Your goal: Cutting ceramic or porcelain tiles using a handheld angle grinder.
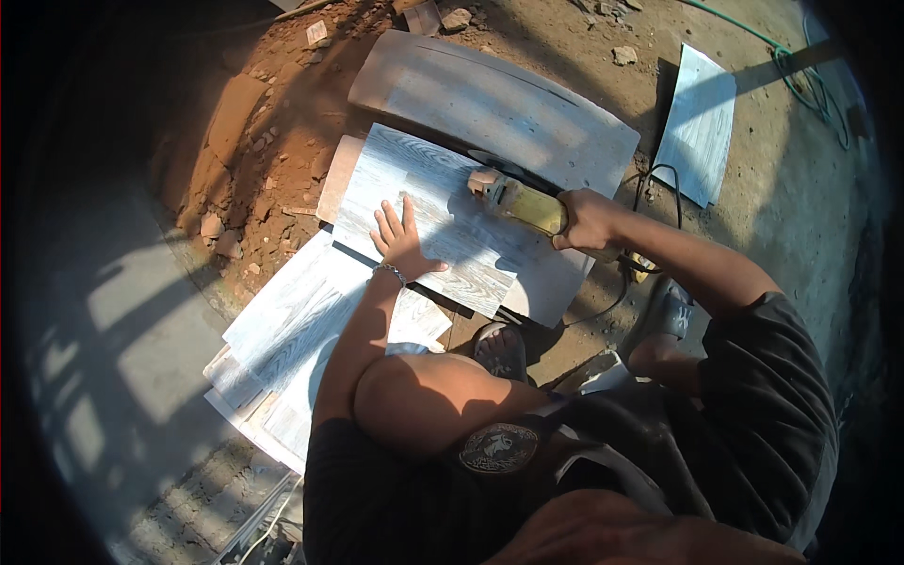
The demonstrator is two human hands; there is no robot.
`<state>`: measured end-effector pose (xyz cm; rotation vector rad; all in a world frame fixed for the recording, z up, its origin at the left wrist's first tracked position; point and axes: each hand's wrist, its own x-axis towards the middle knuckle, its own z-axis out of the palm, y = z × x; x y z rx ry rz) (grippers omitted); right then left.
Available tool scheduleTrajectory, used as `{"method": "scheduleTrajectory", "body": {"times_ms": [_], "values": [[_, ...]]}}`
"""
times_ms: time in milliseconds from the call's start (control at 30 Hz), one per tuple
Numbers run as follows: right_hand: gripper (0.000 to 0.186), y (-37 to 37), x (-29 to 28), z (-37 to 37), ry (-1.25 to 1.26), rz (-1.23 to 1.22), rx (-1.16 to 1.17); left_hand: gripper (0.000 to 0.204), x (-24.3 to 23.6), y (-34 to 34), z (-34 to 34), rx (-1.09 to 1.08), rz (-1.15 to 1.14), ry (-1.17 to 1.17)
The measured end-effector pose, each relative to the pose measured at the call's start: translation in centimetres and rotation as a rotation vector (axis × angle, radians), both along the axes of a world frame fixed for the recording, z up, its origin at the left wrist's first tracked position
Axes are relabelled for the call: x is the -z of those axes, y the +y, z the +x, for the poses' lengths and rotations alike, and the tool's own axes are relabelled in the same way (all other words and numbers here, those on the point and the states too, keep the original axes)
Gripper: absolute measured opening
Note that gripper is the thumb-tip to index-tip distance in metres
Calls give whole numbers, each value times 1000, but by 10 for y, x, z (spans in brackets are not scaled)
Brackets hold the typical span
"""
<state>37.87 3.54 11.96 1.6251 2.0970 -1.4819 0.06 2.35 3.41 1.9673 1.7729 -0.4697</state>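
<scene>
My left hand (405,243) lies with fingers spread on a grey-white wood-grain panel (400,160). My right hand (586,219) grips a worn yellow angle grinder (529,207), whose head is at the panel's upper right edge. A pale board (556,287) shows beneath the panel. A dark cord runs from the grinder's rear toward the right.
A speckled slab (494,89) lies beyond the panel. More wood-grain panels (282,311) are stacked at lower left. Another piece (697,113) lies at upper right, near a green hose (819,104). Reddish rubble (254,169) borders the left. My sandalled feet are below.
</scene>
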Motion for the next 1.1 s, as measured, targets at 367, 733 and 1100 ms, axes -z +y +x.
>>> {"method": "scheduleTrajectory", "body": {"times_ms": [367, 733, 1100], "values": [[38, 78, -85, 79, 475, -97, 521, 58, 52, -141, -1, -912, 416, -557], [42, 87, -89, 154, 590, -36, 745, 44, 91, -199, 54, -1623, -326, -1511], [42, 29, -91, 156, 366, 54, 427, 32, 62, -199, 84, -1574, -224, -1510]]}}
